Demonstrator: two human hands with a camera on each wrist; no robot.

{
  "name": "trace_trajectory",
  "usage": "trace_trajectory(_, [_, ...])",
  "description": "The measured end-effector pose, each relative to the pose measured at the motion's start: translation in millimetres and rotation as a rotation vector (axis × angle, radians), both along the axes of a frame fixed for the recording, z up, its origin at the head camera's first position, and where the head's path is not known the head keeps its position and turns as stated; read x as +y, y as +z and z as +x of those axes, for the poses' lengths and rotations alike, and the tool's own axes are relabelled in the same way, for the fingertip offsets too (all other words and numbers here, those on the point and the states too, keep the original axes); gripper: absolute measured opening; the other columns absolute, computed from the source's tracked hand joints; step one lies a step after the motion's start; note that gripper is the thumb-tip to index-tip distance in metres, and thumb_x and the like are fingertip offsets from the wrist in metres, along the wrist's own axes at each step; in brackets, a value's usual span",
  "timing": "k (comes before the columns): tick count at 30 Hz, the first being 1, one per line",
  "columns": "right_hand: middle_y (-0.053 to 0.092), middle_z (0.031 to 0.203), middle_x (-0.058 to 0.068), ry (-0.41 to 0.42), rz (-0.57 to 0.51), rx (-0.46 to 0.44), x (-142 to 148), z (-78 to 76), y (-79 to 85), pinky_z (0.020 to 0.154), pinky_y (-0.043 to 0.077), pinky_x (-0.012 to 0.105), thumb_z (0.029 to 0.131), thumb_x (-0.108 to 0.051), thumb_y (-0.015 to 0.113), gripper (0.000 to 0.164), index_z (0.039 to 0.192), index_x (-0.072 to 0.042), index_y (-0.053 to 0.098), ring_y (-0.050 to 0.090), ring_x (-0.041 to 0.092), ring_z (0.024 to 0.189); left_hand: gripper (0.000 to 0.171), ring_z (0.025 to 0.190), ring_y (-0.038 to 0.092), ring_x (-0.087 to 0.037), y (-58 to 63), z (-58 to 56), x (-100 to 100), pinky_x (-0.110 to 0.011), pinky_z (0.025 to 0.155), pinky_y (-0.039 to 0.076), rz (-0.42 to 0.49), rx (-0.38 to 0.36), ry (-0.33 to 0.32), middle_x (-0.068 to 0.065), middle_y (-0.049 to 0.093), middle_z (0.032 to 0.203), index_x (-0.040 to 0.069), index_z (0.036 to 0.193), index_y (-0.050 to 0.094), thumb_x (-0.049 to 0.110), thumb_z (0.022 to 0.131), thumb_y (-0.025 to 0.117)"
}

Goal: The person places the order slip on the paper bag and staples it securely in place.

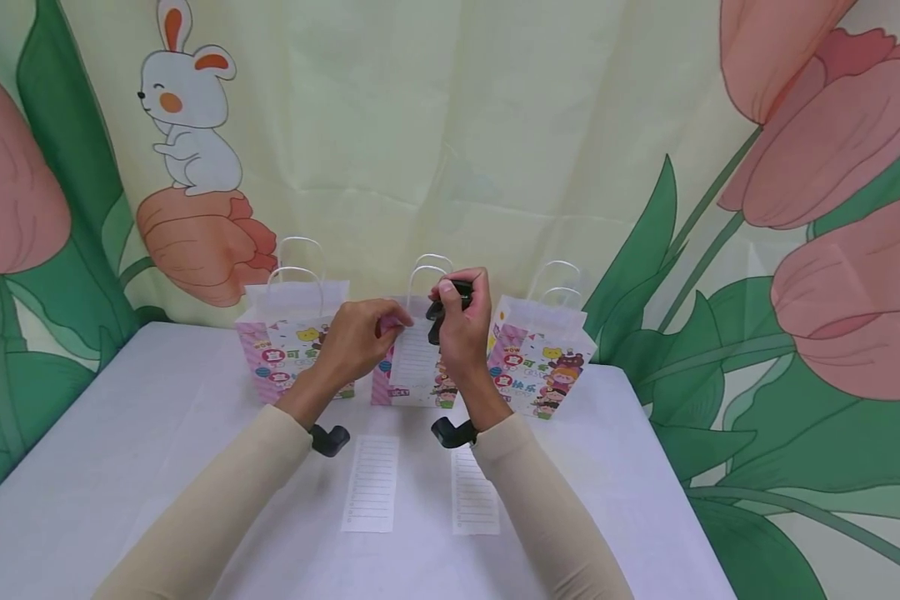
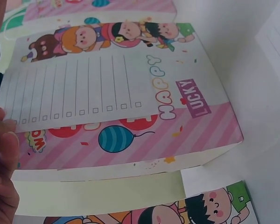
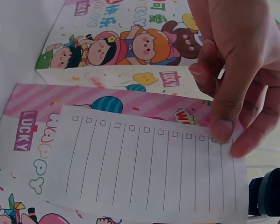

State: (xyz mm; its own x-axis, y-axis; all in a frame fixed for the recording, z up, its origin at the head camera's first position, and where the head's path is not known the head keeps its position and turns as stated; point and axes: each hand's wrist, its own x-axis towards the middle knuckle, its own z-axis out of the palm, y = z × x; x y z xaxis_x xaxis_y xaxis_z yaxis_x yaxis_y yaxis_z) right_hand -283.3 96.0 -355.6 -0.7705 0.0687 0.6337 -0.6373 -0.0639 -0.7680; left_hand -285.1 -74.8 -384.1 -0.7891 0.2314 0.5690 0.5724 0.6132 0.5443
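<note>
Pinching a lined checklist sheet (image 1: pixel 414 357) near its top, the left hand (image 1: pixel 356 337) is keeping it flat against the front of the middle paper bag (image 1: pixel 381 392), while the right hand (image 1: pixel 465 329), fingers curled, is gripping a small black tool (image 1: pixel 436 312) just beside the sheet's upper end. Matching bags (image 1: pixel 281 342) are standing on either side, and two more sheets (image 1: pixel 370 483) are lying on the white table (image 1: pixel 150 425).

White rabbit (image 1: pixel 204 150), pink tulips (image 1: pixel 832 150), pale tabletop (image 1: pixel 142 425)
</note>
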Motion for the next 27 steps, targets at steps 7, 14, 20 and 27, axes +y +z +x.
trace_trajectory(7, [0.059, 0.104, 0.014, 0.015, -0.015, 0.005, -1, -6.0, -3.4, 0.089, 0.050, 0.029, 0.108, -0.014, 0.050, 0.010, 0.113, -0.006, 0.050, 0.061, 0.022, 0.099, 0.012, 0.080, 0.077, -0.021, 1.2, 1.5, 2, -0.030, 0.068, 0.063, -0.003, -0.005, -0.002, -0.007, 0.082, 0.107, 0.012, 0.105, 0.083, 0.008, 0.095, 0.079])
trace_trajectory(14, [0.059, 0.100, 0.001, 0.010, -0.002, -0.005, -5, -10.3, -10.1, 0.089, 0.049, 0.030, 0.108, -0.014, 0.051, 0.012, 0.114, -0.004, 0.049, 0.059, 0.021, 0.097, 0.012, 0.079, 0.076, -0.021, 1.5, 1.2, 2, -0.030, 0.069, 0.063, -0.019, -0.001, 0.002, -0.007, 0.082, 0.105, 0.011, 0.105, 0.083, 0.007, 0.095, 0.079])
trace_trajectory(20, [0.059, 0.097, -0.001, -0.048, 0.031, -0.002, -9, -12.1, -14.9, 0.084, 0.050, 0.034, 0.107, -0.019, 0.053, 0.017, 0.113, -0.003, 0.050, 0.060, 0.018, 0.093, 0.012, 0.081, 0.077, -0.021, 0.9, 0.4, 2, -0.031, 0.071, 0.063, -0.021, 0.000, 0.009, -0.007, 0.083, 0.106, 0.012, 0.106, 0.083, 0.007, 0.095, 0.079])
trace_trajectory(27, [0.060, 0.090, -0.002, -0.103, -0.020, 0.012, -16, -15.5, -16.1, 0.076, 0.052, 0.034, 0.106, -0.021, 0.057, 0.020, 0.107, -0.002, 0.052, 0.061, 0.018, 0.086, 0.012, 0.084, 0.078, -0.023, 1.3, 0.8, 1, -0.032, 0.071, 0.064, -0.009, 0.010, 0.004, -0.008, 0.082, 0.106, 0.011, 0.105, 0.082, 0.007, 0.095, 0.078])
